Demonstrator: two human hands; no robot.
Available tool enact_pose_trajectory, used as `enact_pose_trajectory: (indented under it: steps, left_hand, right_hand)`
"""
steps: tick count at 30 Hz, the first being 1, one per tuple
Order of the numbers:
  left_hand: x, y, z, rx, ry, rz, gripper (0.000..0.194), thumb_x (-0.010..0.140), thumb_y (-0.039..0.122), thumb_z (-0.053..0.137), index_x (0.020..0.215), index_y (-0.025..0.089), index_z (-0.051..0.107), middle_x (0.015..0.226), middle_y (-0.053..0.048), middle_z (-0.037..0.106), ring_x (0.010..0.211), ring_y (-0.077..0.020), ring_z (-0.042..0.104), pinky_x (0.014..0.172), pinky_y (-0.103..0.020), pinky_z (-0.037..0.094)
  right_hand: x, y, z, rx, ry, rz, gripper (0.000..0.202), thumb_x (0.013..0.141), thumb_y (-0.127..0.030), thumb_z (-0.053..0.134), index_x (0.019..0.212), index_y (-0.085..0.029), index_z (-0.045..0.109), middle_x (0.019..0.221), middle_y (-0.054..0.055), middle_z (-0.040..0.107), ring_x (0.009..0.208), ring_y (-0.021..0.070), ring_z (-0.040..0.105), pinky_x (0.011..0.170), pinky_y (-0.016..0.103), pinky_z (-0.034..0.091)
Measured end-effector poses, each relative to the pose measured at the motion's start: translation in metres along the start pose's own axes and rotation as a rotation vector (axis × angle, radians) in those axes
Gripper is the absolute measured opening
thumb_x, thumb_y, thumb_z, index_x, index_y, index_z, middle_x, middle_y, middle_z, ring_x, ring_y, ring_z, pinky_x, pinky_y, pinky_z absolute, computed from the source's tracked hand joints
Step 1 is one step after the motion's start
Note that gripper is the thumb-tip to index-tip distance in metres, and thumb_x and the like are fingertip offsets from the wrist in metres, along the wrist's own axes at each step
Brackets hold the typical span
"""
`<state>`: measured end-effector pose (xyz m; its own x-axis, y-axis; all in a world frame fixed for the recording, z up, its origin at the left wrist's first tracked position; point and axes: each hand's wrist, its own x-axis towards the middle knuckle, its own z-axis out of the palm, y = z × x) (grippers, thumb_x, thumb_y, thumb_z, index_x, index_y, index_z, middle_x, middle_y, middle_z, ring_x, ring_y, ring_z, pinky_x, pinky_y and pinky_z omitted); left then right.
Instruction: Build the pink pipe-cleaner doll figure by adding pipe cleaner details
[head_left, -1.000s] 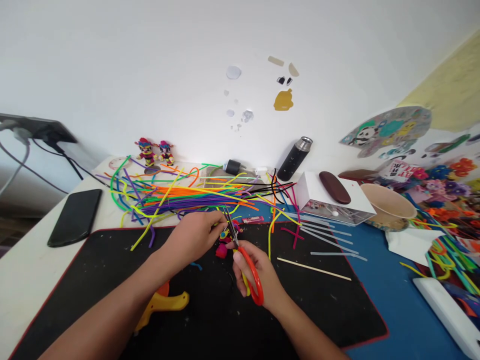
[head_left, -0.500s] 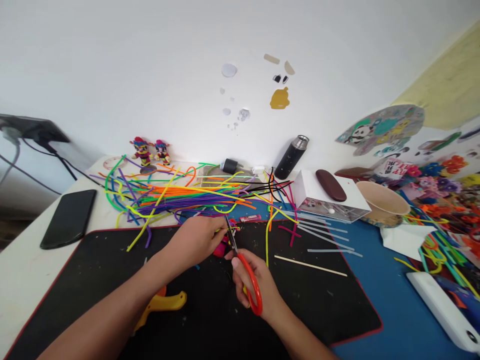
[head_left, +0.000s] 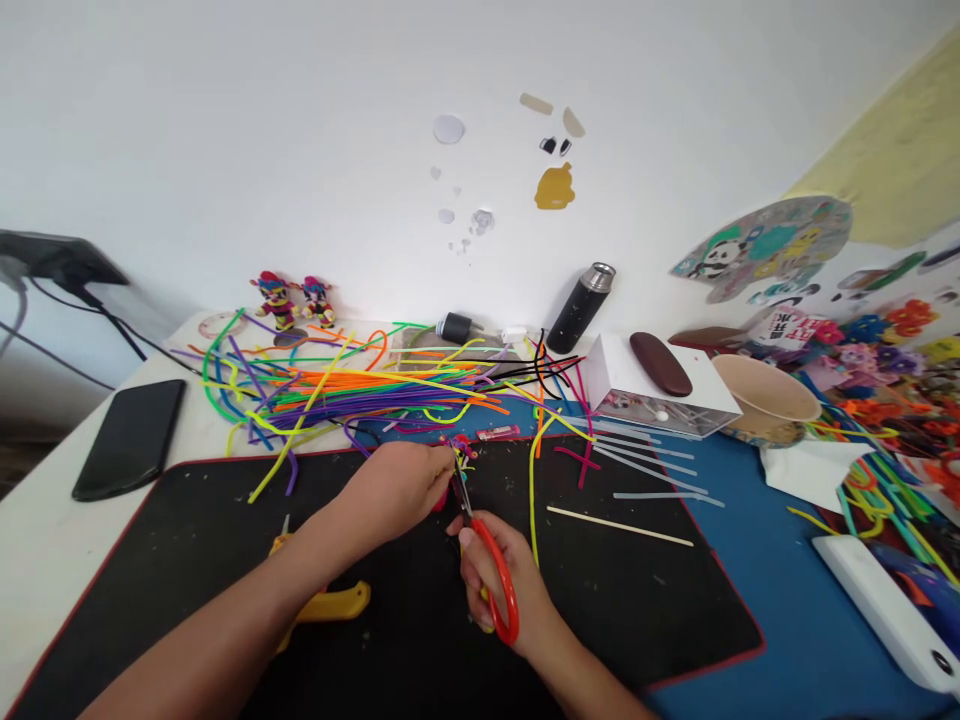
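Red-handled scissors (head_left: 499, 575) are in my right hand (head_left: 499, 565), their blades pointing up and left toward my left fingertips. My left hand (head_left: 409, 480) is closed in a pinch at the blade tips; what it pinches is too small to tell. Just behind and below the fingers shows a small pink and multicoloured piece (head_left: 459, 450), partly hidden by the hand. Under my left forearm lies a yellow-handled tool (head_left: 330, 604) on the black mat (head_left: 615, 610).
Colourful pipe cleaners (head_left: 360, 385) lie behind the hands. A thin wooden stick (head_left: 619, 526) is on the mat's right. Farther back stand a black flask (head_left: 579, 310), a white box (head_left: 607, 378) and two figurines (head_left: 276, 302). A phone (head_left: 131, 438) lies left.
The view has shifted slightly. My left hand has moved a little down beside the blades, and the scissors still rest in my right hand.
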<state>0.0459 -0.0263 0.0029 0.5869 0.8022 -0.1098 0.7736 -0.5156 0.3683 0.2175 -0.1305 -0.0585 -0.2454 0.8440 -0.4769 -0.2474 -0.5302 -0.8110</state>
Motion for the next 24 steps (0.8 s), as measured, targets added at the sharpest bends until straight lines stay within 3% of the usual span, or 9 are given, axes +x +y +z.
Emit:
enact_pose_trajectory:
  steps: [6, 14, 24]
  left_hand:
    - [0.001, 0.005, -0.001, 0.086, -0.059, -0.017, 0.028, 0.104, 0.021, 0.048, 0.084, 0.021, 0.067, 0.077, -0.008, 0.076, 0.07, -0.0257, 0.072, 0.058, -0.031, 0.035]
    - [0.002, 0.007, 0.006, 0.072, -0.036, -0.016, 0.024, 0.103, 0.022, 0.05, 0.088, 0.021, 0.069, 0.081, -0.009, 0.077, 0.073, -0.0262, 0.073, 0.06, -0.031, 0.036]
    - [-0.001, -0.014, -0.009, -0.182, 0.052, -0.088, 0.031, 0.106, 0.035, 0.049, 0.094, 0.025, 0.077, 0.076, -0.002, 0.078, 0.069, -0.0214, 0.072, 0.063, -0.029, 0.039]
  right_hand:
    - [0.001, 0.002, 0.002, 0.017, 0.018, 0.017, 0.076, 0.072, -0.083, 0.079, 0.106, -0.017, 0.061, 0.05, -0.014, 0.046, 0.027, 0.0034, 0.034, 0.027, 0.014, 0.029]
    - [-0.001, 0.006, 0.004, 0.055, 0.057, 0.017, 0.062, 0.078, -0.071, 0.081, 0.103, -0.019, 0.059, 0.049, -0.013, 0.047, 0.027, 0.0044, 0.033, 0.026, 0.015, 0.025]
    - [-0.003, 0.001, -0.003, 0.019, 0.006, -0.045, 0.062, 0.083, -0.07, 0.077, 0.112, -0.017, 0.061, 0.05, -0.012, 0.047, 0.028, 0.0059, 0.035, 0.029, 0.016, 0.027]
